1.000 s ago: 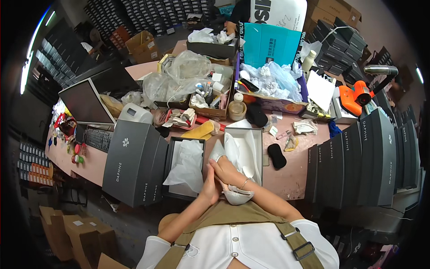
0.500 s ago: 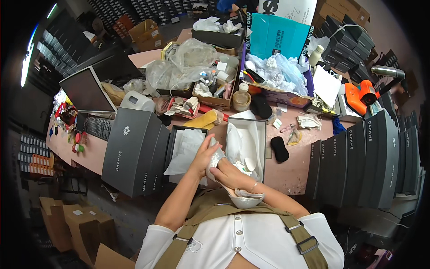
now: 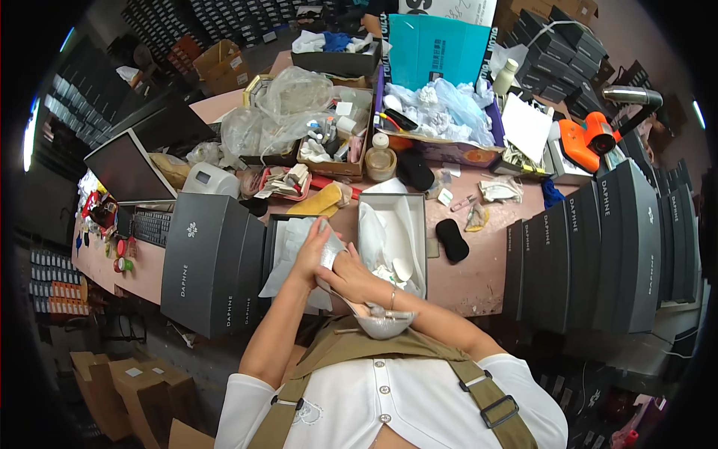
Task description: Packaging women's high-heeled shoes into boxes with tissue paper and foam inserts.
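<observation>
A silver, glittery high-heeled shoe [image 3: 385, 325] lies slantwise between my two hands, its heel end close to my front and its toe pointing away. My left hand [image 3: 308, 253] is wrapped round the toe part from the left side. From the right, my right hand [image 3: 354, 278] presses on the upper of the front part, fingers partly hidden. Just beyond them, an open shoe box [image 3: 274, 230] with white tissue paper [image 3: 298, 229] stands on the left. Another open box [image 3: 420, 224], with white paper and small white pieces inside, is on the right.
Dark shoe boxes stand upright in rows at left [image 3: 200, 262] and right [image 3: 622, 251]. Behind are a glue jar [image 3: 381, 161], a yellow cloth [image 3: 320, 202], a black oval pad [image 3: 452, 239], a purple carton [image 3: 479, 156] and an orange heat tool [image 3: 580, 148]. A monitor [image 3: 129, 168] stands far left.
My view has shifted slightly, so the scene sits further left. Both hands keep hold of the shoe, nearly unchanged. Something blue now shows in the far black box, near another person's arm.
</observation>
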Motion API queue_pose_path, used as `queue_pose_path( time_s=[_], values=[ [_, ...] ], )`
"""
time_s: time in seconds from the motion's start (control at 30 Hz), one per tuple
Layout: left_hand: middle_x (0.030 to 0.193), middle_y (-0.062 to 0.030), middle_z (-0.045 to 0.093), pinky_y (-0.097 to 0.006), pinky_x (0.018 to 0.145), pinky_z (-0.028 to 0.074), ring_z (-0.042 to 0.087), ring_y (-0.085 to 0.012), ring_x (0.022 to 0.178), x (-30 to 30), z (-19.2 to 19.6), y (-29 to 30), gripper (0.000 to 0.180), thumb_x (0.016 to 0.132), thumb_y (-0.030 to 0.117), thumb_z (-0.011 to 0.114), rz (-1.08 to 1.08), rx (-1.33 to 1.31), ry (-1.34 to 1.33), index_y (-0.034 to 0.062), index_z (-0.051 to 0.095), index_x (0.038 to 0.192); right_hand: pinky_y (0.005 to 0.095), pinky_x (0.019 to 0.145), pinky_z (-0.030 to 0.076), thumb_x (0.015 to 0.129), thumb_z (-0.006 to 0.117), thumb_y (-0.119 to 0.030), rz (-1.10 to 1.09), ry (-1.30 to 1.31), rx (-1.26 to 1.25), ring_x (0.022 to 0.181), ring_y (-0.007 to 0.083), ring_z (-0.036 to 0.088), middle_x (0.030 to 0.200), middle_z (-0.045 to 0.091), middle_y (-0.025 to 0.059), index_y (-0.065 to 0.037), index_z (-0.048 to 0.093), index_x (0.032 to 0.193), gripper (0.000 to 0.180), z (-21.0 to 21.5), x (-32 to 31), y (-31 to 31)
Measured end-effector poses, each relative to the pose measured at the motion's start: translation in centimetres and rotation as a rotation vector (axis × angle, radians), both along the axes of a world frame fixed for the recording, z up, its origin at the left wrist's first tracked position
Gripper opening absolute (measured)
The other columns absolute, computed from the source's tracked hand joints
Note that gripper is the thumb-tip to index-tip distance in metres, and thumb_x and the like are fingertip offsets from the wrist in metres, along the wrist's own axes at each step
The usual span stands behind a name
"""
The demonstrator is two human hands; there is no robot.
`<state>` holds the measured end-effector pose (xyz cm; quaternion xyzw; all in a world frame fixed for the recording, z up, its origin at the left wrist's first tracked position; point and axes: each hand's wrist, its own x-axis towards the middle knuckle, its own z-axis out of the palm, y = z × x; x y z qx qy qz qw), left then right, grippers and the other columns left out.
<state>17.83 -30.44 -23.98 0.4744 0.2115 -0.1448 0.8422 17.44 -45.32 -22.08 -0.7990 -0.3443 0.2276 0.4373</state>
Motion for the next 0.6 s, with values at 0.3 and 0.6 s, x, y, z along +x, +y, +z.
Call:
queue_pose_path(
  time_s=[0.3,0.6],
  values=[
    [0.113,-0.0151,0.054,-0.036,0.085,0.050,0.060,-0.0246,0.098,-2.8,-0.1,-1.9,0.054,0.098,0.026,0.045,-0.033,-0.146,-0.035,0.0106,0.022,0.145,0.0487,0.111,0.018,0.098,0.039,-0.034,0.314,-0.030,0.401,0.129,0.0411,0.034,0.128,0.046,0.0229,0.004,0.052,0.117,0.045,1.6,-2.4,-5.1],
    [0.087,-0.0124,0.059,-0.037,0.069,0.050,0.058,-0.0235,0.075,-6.6,1.8,-6.6,0.038,0.089,0.027,0.053,0.134,-0.420,0.324,0.0009,0.049,0.117,0.0377,0.083,0.049,0.090,0.049,-0.015,-0.247,0.227,0.011,0.092,0.0297,0.062,0.100,0.062,0.0171,0.002,0.063,0.103,0.025,-0.3,0.9,-10.7]
  ],
)
